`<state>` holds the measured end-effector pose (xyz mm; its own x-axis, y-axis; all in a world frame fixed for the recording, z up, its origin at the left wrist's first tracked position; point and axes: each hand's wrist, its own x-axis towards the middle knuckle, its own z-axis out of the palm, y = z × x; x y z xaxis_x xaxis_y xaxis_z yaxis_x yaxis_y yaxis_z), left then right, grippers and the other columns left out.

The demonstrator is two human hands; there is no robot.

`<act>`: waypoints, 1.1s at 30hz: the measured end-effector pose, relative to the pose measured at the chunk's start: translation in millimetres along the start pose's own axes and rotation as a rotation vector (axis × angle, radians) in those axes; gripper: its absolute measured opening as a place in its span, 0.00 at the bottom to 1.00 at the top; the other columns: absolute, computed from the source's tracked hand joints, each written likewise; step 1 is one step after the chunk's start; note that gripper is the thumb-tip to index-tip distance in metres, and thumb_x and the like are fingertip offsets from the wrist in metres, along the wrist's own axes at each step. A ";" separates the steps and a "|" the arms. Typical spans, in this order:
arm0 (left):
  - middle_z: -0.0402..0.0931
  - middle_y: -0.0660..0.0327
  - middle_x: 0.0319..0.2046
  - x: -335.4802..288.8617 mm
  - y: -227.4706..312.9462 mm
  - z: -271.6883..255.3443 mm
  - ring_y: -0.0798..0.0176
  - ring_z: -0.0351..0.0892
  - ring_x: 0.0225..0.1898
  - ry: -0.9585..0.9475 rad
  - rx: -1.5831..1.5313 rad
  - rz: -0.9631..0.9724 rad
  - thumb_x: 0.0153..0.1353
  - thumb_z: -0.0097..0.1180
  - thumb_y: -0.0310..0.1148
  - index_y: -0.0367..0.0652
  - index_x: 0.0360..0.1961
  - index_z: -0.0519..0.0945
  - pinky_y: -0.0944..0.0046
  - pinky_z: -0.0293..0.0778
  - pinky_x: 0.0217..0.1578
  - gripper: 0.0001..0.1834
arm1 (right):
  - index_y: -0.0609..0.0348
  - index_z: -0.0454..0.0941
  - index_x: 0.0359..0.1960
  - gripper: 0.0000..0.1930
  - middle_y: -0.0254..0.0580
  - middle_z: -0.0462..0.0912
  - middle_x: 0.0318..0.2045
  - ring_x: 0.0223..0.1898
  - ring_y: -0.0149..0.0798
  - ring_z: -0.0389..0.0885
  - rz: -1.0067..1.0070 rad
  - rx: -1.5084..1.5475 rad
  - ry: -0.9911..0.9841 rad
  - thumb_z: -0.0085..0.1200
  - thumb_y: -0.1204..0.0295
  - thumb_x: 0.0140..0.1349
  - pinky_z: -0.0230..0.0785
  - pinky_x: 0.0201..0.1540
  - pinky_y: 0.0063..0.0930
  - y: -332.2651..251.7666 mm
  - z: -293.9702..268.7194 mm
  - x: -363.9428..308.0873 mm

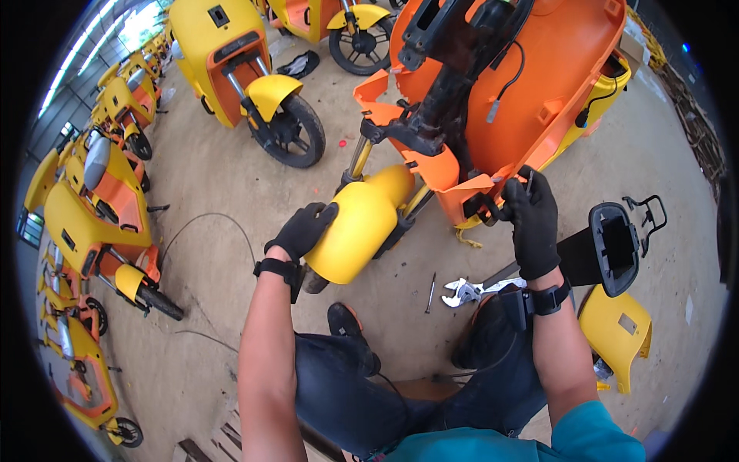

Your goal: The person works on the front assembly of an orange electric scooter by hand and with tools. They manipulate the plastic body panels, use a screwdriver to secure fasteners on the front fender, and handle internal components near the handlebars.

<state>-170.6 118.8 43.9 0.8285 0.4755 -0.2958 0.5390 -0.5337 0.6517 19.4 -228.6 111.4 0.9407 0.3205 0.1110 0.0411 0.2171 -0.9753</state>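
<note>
My left hand (306, 233), in a black glove, grips the left side of a yellow front fender (352, 234) on a partly stripped scooter. My right hand (532, 215), also gloved in black, is closed by the lower corner of the orange inner body shell (515, 88). A small metallic bit shows between its fingers; I cannot make out what it is. Just left of that hand is a dark latch-like part (485, 206) at the shell's edge. The bare black steering column (446, 96) rises above the fender, and a loose cable connector (493, 110) hangs in front of the shell.
An adjustable wrench (464, 292) and a thin screwdriver-like tool (430, 292) lie on the floor between my feet and the scooter. To the right are a black open-topped bin-like part (613, 266) and a yellow panel (616, 331). Yellow scooters (115, 204) stand in rows at left.
</note>
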 end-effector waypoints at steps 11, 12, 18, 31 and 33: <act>0.78 0.46 0.52 -15.6 32.1 33.2 0.51 0.77 0.53 0.007 0.006 0.041 0.72 0.40 0.55 0.37 0.58 0.74 0.59 0.67 0.56 0.31 | 0.63 0.66 0.64 0.22 0.34 0.76 0.29 0.23 0.24 0.70 0.011 -0.008 0.010 0.52 0.72 0.70 0.64 0.25 0.21 -1.9 2.0 -10.7; 0.78 0.46 0.52 -15.1 32.7 34.6 0.51 0.77 0.53 0.004 -0.004 0.050 0.72 0.40 0.55 0.37 0.57 0.74 0.58 0.67 0.56 0.31 | 0.63 0.66 0.64 0.22 0.34 0.76 0.29 0.23 0.24 0.70 0.011 -0.013 0.013 0.51 0.72 0.70 0.64 0.25 0.21 -2.6 2.0 -10.8; 0.80 0.44 0.48 -18.9 46.9 29.5 0.47 0.78 0.51 -0.018 0.094 -0.005 0.70 0.41 0.58 0.37 0.55 0.76 0.56 0.69 0.54 0.33 | 0.63 0.67 0.63 0.21 0.33 0.76 0.29 0.24 0.24 0.70 0.003 -0.036 -0.005 0.51 0.72 0.70 0.64 0.26 0.21 -1.8 -4.3 -9.7; 0.80 0.58 0.31 -6.0 -11.4 -21.4 0.63 0.79 0.29 0.019 0.067 -0.208 0.67 0.51 0.48 0.37 0.39 0.80 0.62 0.78 0.28 0.22 | 0.62 0.73 0.52 0.19 0.29 0.72 0.27 0.27 0.22 0.69 0.041 -0.153 -0.045 0.52 0.58 0.71 0.65 0.30 0.16 3.4 -13.1 -12.1; 0.79 0.60 0.30 -3.3 -20.0 -19.3 0.65 0.77 0.28 0.035 0.117 -0.174 0.66 0.51 0.49 0.38 0.38 0.80 0.62 0.76 0.28 0.22 | 0.61 0.73 0.49 0.17 0.28 0.72 0.28 0.26 0.22 0.68 0.049 -0.093 -0.042 0.50 0.58 0.72 0.64 0.29 0.16 5.5 -16.6 -11.5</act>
<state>-187.0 141.4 45.3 0.7168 0.5904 -0.3710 0.6891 -0.5183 0.5065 14.4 -246.4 101.7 0.9276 0.3673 0.0684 0.0279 0.1146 -0.9930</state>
